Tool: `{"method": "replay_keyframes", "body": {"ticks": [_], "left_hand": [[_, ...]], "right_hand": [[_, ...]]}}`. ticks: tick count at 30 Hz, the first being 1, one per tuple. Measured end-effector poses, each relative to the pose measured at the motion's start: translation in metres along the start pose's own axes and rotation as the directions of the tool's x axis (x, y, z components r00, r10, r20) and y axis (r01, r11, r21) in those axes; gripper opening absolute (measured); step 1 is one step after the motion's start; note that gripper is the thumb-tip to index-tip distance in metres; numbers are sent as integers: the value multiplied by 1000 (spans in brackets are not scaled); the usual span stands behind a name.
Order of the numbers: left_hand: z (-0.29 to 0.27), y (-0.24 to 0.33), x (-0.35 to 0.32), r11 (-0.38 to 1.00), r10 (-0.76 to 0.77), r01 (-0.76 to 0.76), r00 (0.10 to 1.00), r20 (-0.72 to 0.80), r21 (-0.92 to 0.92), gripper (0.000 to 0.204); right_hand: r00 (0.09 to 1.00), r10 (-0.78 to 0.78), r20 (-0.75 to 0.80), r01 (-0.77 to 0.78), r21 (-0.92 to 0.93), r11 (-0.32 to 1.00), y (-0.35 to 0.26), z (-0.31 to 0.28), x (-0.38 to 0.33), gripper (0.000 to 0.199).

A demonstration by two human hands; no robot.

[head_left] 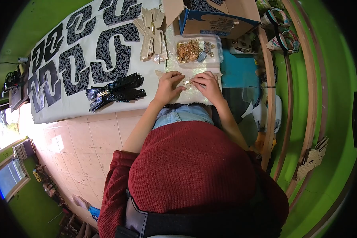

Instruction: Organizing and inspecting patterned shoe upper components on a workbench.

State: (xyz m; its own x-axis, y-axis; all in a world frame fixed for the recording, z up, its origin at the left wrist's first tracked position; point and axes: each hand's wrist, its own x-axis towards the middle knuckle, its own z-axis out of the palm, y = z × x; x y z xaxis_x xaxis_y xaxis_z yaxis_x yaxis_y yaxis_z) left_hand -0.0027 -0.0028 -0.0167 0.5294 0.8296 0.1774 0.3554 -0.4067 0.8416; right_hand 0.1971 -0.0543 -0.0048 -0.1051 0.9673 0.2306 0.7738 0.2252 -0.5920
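Observation:
On the near edge of the table, a cream strap piece (158,73) lies under both of my hands, its ends showing at either side. A small gold ornament (187,83) sits at its middle. The fingers of my left hand (168,87) are curled and hold the strap piece beside the ornament. My right hand (208,85) is closed in a pinch on the ornament's right side; the fingertips partly hide it. Just beyond my hands stands a clear plastic box (217,60) with gold chain-like trimmings (188,50) and small metal parts.
Black shiny straps (116,93) lie left of my hands, with cream straps (153,35) farther back. Several black patterned cut-out pieces (113,55) cover the white cloth. An open cardboard box (222,24) stands behind the plastic box. Wooden rails (269,79) rise on the right.

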Motion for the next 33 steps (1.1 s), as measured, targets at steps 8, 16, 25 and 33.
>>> {"method": "replay_keyframes", "body": {"ticks": [8, 16, 25, 33], "left_hand": [[-1, 2, 0, 1000, -15, 15, 1000, 25, 0, 47], [-1, 0, 0, 1000, -13, 13, 1000, 25, 6, 47], [-1, 1, 0, 999, -23, 22, 999, 32, 24, 47], [-1, 0, 0, 1000, -18, 18, 999, 29, 16, 46]], "right_hand": [[1000, -1, 21, 1, -7, 1000, -2, -1, 0, 15], [999, 3, 35, -4, 18, 1000, 2, 0, 0, 15], [1000, 11, 26, -11, -12, 1000, -2, -2, 0, 14], [999, 22, 27, -21, -10, 1000, 0, 0, -1, 14]]}}
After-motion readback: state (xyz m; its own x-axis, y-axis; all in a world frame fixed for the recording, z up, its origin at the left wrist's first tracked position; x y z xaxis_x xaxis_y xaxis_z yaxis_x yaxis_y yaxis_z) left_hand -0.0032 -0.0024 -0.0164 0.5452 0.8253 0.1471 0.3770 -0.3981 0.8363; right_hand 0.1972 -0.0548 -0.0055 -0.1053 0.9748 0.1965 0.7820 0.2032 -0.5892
